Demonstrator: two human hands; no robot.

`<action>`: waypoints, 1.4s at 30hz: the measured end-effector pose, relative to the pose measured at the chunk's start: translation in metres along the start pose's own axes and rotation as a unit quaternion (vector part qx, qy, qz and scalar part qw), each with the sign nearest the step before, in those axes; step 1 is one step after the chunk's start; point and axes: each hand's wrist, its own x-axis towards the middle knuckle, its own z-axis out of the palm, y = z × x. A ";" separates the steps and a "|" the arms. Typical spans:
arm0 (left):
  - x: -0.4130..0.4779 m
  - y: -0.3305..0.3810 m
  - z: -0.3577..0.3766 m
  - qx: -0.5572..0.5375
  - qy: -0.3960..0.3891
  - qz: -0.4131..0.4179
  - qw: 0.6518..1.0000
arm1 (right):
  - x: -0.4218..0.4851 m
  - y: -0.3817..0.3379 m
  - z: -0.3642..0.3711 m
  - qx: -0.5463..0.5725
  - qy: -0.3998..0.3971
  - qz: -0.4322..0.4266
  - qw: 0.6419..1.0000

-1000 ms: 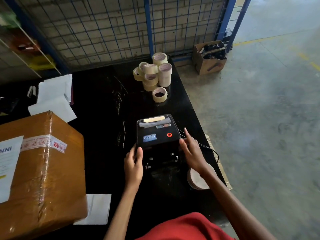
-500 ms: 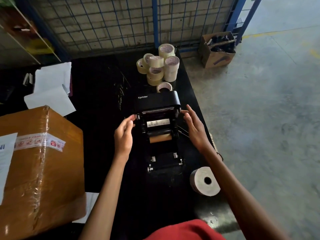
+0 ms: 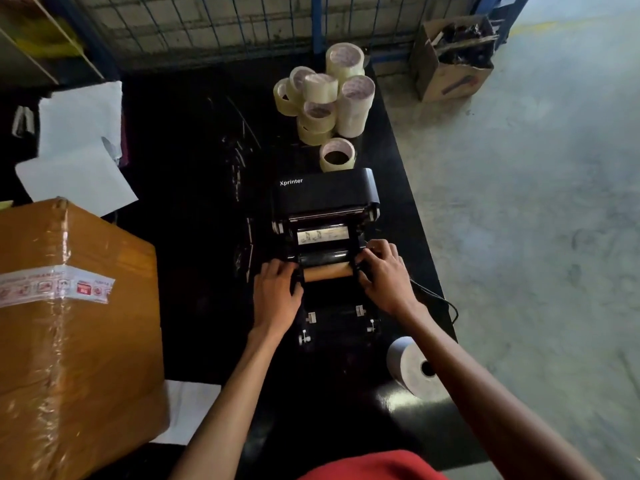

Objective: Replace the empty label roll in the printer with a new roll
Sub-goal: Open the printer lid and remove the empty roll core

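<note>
A black label printer (image 3: 325, 192) stands on the black table (image 3: 194, 188) with its lid swung up and back. Inside it lies the empty brown cardboard core (image 3: 327, 273) between two black side holders. My left hand (image 3: 277, 297) grips the left holder at the core's left end. At the right end, the fingers of my right hand (image 3: 384, 275) are curled on the right holder. A full white label roll (image 3: 412, 367) lies on its side near the table's right edge, partly behind my right forearm.
Several tape rolls (image 3: 325, 98) are stacked behind the printer. A large taped cardboard box (image 3: 69, 337) fills the left front. White papers (image 3: 79, 147) lie at the back left. A wire fence runs behind; a small box (image 3: 450, 57) sits on the concrete floor.
The printer lid went from closed to fully open. Both hands then came down from the lid's sides onto the two ends of the empty core.
</note>
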 end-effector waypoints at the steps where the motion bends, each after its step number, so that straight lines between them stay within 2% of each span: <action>1: 0.001 0.000 0.001 0.001 0.003 0.006 1.000 | 0.001 0.001 0.001 -0.001 0.002 -0.002 1.000; 8: -0.001 0.003 -0.002 -0.026 0.039 0.012 0.999 | -0.004 0.002 -0.004 0.044 0.041 -0.013 0.998; 10: -0.006 0.010 -0.013 -0.088 0.061 0.016 0.994 | -0.009 0.001 -0.014 0.058 0.056 -0.016 0.997; 11: -0.011 0.015 -0.023 -0.158 0.058 0.000 0.986 | -0.014 0.002 -0.018 0.088 0.056 -0.017 0.994; 13: -0.025 0.025 -0.045 -0.319 0.013 -0.063 0.945 | -0.030 0.001 -0.033 0.228 0.011 0.016 0.974; 15: -0.046 0.029 -0.061 -0.418 -0.037 -0.115 0.900 | -0.051 -0.003 -0.046 0.369 -0.067 0.076 0.924; 17: -0.071 0.027 -0.068 -0.490 -0.080 -0.141 0.856 | -0.077 -0.005 -0.051 0.439 -0.111 0.102 0.886; 19: -0.096 0.024 -0.072 -0.520 -0.110 -0.155 0.833 | -0.104 -0.008 -0.051 0.464 -0.135 0.110 0.869; 21: -0.118 0.021 -0.072 -0.525 -0.130 -0.164 0.825 | -0.129 -0.010 -0.045 0.456 -0.141 0.118 0.871; 24: -0.146 0.013 -0.069 -0.522 -0.156 -0.161 0.823 | -0.158 -0.010 -0.033 0.406 -0.151 0.115 0.894; 26: -0.162 0.005 -0.065 -0.512 -0.159 -0.163 0.828 | -0.175 -0.005 -0.026 0.401 -0.147 0.114 0.897; 28: -0.177 -0.004 -0.057 -0.470 -0.145 -0.175 0.853 | -0.192 0.002 -0.021 0.414 -0.135 0.113 0.893; 31: -0.193 -0.022 -0.028 -0.263 -0.110 -0.190 0.939 | -0.217 0.008 -0.024 0.416 -0.120 0.118 0.894; 33: -0.199 -0.030 -0.005 -0.106 -0.093 -0.200 0.970 | -0.232 0.010 -0.025 0.412 -0.109 0.118 0.897; 37: -0.201 -0.031 0.029 0.051 -0.124 -0.192 0.972 | -0.256 0.012 -0.020 0.432 -0.085 0.139 0.887; 42: -0.198 -0.029 0.045 0.080 -0.117 -0.200 0.970 | -0.272 0.010 -0.020 0.446 -0.062 0.155 0.879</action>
